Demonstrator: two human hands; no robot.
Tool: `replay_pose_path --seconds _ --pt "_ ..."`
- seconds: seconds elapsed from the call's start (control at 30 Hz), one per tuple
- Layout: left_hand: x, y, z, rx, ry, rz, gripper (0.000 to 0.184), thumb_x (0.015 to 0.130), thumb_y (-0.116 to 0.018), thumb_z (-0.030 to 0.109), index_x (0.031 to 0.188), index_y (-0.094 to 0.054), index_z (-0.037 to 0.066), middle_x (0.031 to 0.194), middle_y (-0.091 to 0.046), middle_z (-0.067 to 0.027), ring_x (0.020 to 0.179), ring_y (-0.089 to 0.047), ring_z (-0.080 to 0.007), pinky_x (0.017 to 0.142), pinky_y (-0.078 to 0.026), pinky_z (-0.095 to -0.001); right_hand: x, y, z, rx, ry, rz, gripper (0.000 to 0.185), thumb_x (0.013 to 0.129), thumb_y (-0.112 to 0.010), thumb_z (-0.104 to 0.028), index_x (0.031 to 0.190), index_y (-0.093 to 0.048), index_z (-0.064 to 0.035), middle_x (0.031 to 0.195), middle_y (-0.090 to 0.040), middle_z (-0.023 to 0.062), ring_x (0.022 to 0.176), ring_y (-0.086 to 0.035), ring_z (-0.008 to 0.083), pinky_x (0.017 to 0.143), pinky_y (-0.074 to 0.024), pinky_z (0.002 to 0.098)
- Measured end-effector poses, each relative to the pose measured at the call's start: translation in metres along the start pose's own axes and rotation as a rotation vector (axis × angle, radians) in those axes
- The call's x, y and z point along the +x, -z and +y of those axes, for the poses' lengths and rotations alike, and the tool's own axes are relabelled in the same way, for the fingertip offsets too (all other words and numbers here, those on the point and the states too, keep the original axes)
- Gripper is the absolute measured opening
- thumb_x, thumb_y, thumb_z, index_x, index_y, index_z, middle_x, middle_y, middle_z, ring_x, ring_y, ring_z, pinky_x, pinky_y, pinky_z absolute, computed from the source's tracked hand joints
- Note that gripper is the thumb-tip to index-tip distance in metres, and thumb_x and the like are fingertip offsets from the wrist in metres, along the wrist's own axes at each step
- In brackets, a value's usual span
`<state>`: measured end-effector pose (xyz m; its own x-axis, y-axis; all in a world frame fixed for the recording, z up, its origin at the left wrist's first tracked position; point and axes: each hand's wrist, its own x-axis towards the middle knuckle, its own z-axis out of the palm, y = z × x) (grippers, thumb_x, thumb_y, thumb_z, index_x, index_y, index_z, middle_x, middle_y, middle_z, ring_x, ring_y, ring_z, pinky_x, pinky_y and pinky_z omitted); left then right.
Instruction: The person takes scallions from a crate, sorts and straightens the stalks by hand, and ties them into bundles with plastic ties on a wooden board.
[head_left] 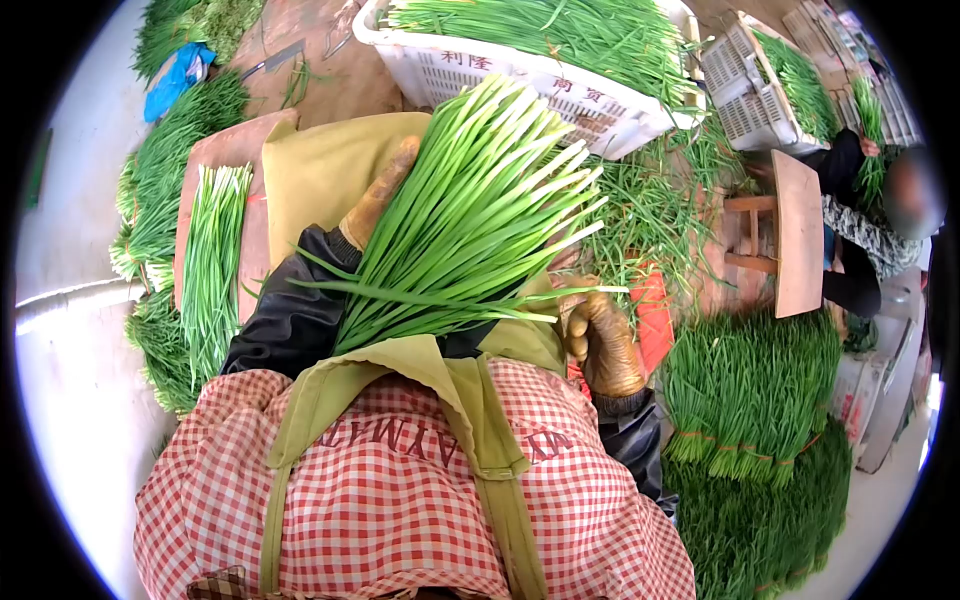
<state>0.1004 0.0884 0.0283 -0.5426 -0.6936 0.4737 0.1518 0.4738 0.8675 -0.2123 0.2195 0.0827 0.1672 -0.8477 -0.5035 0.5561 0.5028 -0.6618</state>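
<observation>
Left grip (385,190) curves around the side of a big, loose bunch of garlic chives (465,215), thumb laid along the stalks and fingers hidden behind them. The bunch lies over the person's lap in mid-view, its pale cut ends fanned toward 1 and 2 o'clock. At 4 o'clock from it, the right grip (603,345) is curled, just beside a few stray stalk ends; whether it pinches one cannot be told. Olive cloth (330,165) covers the lap, and a red gingham apron (390,500) fills 6 o'clock.

At 9 o'clock, a flat bundle of chives (213,270) lies on a reddish table (238,145), with heaped chives (165,165) beyond and a blue plastic bag (180,82) at 10 o'clock. A white plastic crate (530,72) full of chives stands at 12 o'clock. Loose green trimmings (640,205) scatter at 3 o'clock, near a wooden stool (798,235). Farther out at 2 o'clock, a co-worker's hand (869,147) holds a smaller bunch (868,108). Tied bundles (750,390) stand packed together at 4 o'clock.
</observation>
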Motion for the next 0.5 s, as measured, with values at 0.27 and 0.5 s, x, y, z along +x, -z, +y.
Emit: replay_pose_path --seconds 0.27,0.5 --pt "0.013 -0.007 0.023 -0.172 0.320 -0.040 0.044 0.102 -0.029 0.020 0.138 -0.031 -0.005 0.145 -0.035 -0.0098 0.134 -0.032 -0.0194 0.117 -0.019 -0.0330 0.020 -0.017 -0.013 0.141 0.169 0.046 0.028 0.092 -0.059 -0.027 0.106 -0.059 -0.0028 0.073 -0.060 0.0003 0.050 -0.044 0.0045 0.044 -0.0338 0.0171" --pt "0.012 0.000 0.001 -1.609 0.331 0.064 0.045 0.101 -0.038 0.030 0.135 -0.042 0.001 0.137 -0.046 -0.0075 0.124 -0.043 -0.0154 0.111 -0.030 -0.0295 0.012 0.000 -0.011 0.111 0.114 -0.058 0.032 0.093 -0.058 -0.027 0.111 -0.057 -0.0012 0.073 -0.060 0.0014 0.049 -0.043 0.0053 0.043 -0.0323 0.0176"
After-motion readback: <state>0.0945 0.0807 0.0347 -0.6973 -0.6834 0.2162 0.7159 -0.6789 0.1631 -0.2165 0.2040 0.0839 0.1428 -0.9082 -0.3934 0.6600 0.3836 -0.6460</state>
